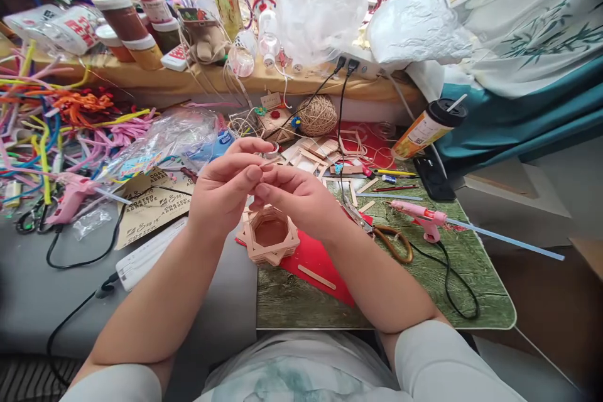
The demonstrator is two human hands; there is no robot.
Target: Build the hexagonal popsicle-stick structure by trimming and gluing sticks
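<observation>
My left hand [226, 185] and my right hand [294, 198] meet in mid-air, fingertips pinched close together. Whatever lies between them is too small and hidden to name. Just below and behind them stands a star-shaped box of stacked craft sticks [271, 251], with an open middle. Its base rests on a red sheet [325, 260], partly covered by my right forearm. A single craft stick [316, 277] lies flat on that sheet, apart from both hands.
A pink glue gun [426, 220] and brown-handled pliers [393, 244] lie right; another pink glue gun [70, 195] lies left. Behind are loose craft sticks, a twine ball [318, 115] and a leaning drink cup [428, 129]. A white power strip [151, 251] sits beside my left forearm.
</observation>
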